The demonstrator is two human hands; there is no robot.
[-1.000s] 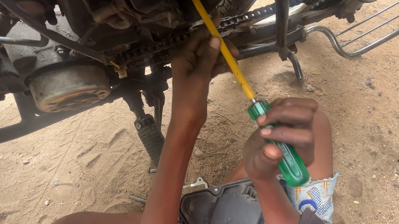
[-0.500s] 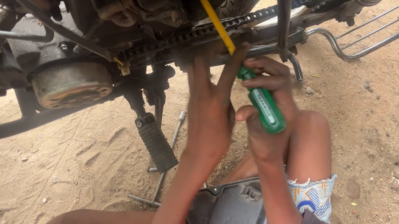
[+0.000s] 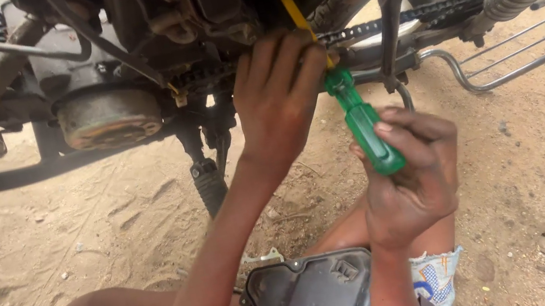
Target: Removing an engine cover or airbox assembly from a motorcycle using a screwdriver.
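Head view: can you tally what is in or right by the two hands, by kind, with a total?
Screwdriver with green handle and yellow shaft, held by the right hand: 1
Drive chain, by the left hand: 1
Dark plastic cover on the lap: 1
Hands: 2
Total: 5

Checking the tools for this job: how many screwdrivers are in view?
1. The green-handled screwdriver is held by the right hand, with the left hand on its yellow shaft near the chain. Others may be hidden.
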